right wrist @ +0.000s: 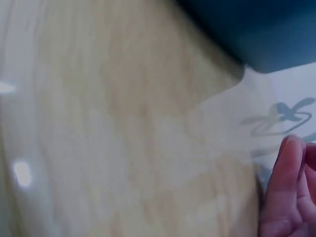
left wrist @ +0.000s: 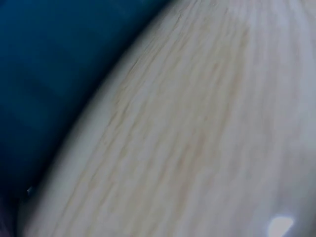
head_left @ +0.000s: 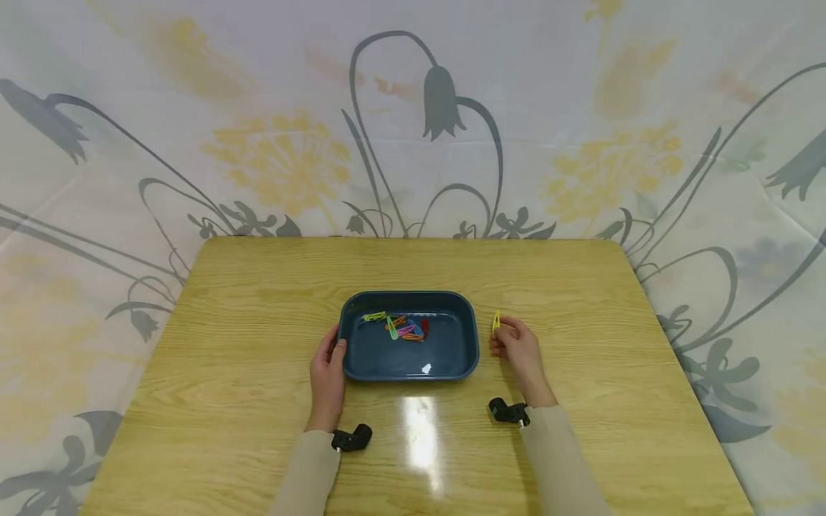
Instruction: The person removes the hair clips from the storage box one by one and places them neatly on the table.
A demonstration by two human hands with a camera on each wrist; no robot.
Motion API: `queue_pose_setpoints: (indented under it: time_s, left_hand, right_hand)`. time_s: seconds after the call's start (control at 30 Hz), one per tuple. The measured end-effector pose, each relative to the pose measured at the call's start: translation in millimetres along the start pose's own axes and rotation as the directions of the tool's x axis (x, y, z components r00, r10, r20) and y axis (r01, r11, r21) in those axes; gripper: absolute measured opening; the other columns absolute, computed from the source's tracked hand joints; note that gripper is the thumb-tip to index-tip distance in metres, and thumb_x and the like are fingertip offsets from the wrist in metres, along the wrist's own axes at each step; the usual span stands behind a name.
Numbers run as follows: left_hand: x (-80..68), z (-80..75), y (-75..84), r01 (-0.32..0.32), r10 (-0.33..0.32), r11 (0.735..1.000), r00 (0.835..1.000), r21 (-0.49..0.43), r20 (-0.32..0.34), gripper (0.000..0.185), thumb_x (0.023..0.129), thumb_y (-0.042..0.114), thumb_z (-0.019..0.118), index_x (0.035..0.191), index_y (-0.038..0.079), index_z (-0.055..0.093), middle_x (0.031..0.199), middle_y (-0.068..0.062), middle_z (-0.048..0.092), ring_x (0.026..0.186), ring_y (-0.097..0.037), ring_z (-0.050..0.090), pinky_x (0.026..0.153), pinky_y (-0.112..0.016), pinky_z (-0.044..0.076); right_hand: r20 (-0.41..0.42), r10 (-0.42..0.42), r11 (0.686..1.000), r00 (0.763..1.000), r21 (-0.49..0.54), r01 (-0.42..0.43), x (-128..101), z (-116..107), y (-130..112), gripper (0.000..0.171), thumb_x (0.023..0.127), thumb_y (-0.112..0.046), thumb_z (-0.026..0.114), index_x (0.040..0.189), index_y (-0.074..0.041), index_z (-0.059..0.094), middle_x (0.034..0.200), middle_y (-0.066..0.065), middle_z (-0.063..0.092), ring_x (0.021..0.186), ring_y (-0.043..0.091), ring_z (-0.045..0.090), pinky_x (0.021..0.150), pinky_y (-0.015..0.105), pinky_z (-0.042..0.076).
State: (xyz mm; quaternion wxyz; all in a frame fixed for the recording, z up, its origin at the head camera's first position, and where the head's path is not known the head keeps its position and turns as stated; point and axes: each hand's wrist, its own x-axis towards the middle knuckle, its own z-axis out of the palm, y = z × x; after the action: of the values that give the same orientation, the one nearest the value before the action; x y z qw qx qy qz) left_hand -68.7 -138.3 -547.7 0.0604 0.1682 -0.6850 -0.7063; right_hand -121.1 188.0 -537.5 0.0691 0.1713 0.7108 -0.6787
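A dark blue plastic tub stands on the table, with several small colourful snap hair clips in a loose pile on its floor. At the tub's left side, my left hand holds the rim and outer wall, thumb toward me. To the right of the tub, my right hand pinches a yellow hair clip upright between thumb and fingers, apart from the wall. In the right wrist view only some fingers show, and the clip is hidden. Tub wall fills the left wrist view's upper left.
The wood-grain table is glossy, with a bright reflection in front of the tub. A white cloth printed with grey and yellow flowers hangs behind and beside it. Black wrist cameras sit at both cuffs.
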Motion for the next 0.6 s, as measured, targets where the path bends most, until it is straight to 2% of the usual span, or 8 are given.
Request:
queue_pose_setpoints:
  time_s: [0.33,0.6]
  left_hand:
    - [7.0,-5.4,1.0,0.022,-0.022,1.000,1.000,-0.005,0.009,0.042,0.094,0.035,0.051,0.133,0.020,0.047,0.135,0.003,0.048,0.122,-0.008,0.044,0.091,-0.010,0.039]
    - [7.9,-6.8,-0.8,0.005,-0.004,0.997,1.000,-0.079,0.012,0.042,0.094,0.035,0.052,0.133,0.021,0.047,0.135,0.005,0.047,0.124,-0.007,0.043,0.095,-0.013,0.038]
  right_hand:
    - [0.023,0.036,0.999,0.999,0.010,-0.036,3.2,-3.0,2.7,0.037,0.091,-0.004,0.049,0.127,0.005,0.042,0.080,0.004,0.063,0.066,0.007,0.063,0.063,0.021,0.054]
    - [0.022,0.078,0.994,0.997,-0.072,-0.076,8.8,-8.1,1.4,0.030,0.094,-0.011,0.049,0.120,0.003,0.043,0.067,0.001,0.061,0.056,0.009,0.062,0.056,0.024,0.054]
